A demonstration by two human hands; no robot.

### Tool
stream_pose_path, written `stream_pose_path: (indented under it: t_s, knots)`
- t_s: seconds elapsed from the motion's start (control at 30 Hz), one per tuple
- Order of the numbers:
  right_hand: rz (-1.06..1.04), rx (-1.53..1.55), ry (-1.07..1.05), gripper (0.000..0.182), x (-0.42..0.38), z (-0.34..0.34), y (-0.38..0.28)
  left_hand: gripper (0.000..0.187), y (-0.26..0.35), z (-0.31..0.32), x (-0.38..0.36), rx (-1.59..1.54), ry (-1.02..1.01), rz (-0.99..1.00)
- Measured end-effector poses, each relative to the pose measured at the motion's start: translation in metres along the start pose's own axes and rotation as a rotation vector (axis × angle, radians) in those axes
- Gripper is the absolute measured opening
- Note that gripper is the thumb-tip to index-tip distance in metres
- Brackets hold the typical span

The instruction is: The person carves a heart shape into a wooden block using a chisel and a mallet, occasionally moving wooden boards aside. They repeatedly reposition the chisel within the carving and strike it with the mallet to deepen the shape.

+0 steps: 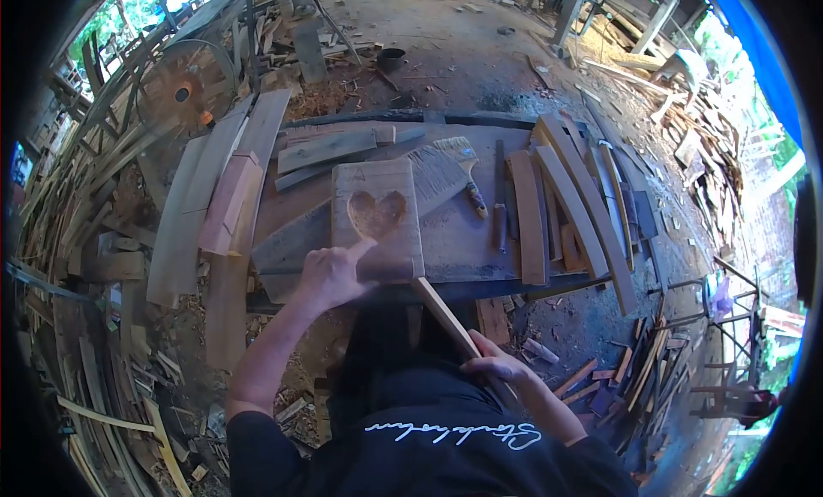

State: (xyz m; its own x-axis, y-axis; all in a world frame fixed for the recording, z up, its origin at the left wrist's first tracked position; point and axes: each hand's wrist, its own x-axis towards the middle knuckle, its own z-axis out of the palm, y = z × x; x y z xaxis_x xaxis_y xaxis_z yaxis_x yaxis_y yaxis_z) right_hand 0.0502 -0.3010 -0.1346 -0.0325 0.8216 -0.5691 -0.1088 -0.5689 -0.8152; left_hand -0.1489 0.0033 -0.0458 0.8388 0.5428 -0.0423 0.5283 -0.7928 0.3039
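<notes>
A pale wooden board (345, 210) with a heart-shaped hollow (377, 214) carved into it lies on the workbench (454, 240). My left hand (330, 272) rests at its near left part, index finger stretched to the lower tip of the heart and thumb apart, other fingers curled. My right hand (499, 365) is closed round a long narrow wooden strip (447, 319), low in front of my body. The strip's far end overlaps the board's near right corner in this view. A tool with a dark handle (477, 200) lies to the right of the board.
Curved wooden pieces (570, 201) lie along the bench's right side. Long planks (193, 214) lean at its left, near a standing fan (182, 94). Wood offcuts (613, 377) litter the ground around the bench, and a black bowl (391, 58) sits beyond it.
</notes>
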Motion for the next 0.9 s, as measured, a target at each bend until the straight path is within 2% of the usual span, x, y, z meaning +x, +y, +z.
stream_pose_path:
  t_s: [0.13, 0.27, 0.43, 0.6, 0.8, 0.9]
  knots:
    - [-0.042, 0.054, 0.009, 0.065, 0.007, 0.003, 0.001, 0.064, -0.007, -0.002, 0.000, -0.016, 0.007, 0.047]
    - [-0.144, -0.142, 0.104, 0.067, 0.023, -0.001, -0.011, 0.067, -0.007, -0.005, 0.016, 0.001, -0.028, -0.005]
    - [-0.059, -0.044, 0.101, 0.060, 0.039, 0.003, -0.045, 0.067, -0.013, -0.011, 0.033, 0.005, -0.008, -0.024]
    - [-0.086, 0.045, 0.085, 0.056, 0.043, 0.001, -0.030, 0.067, -0.008, -0.005, 0.032, 0.031, 0.019, -0.029]
    - [-0.131, 0.753, 0.191, 0.046, 0.036, -0.026, -0.013, 0.067, 0.023, 0.013, 0.021, 0.002, -0.001, 0.003]
    - [-0.126, 0.790, 0.195, 0.043, 0.032, -0.039, -0.016, 0.058, 0.044, 0.029, 0.023, 0.009, 0.020, 0.040]
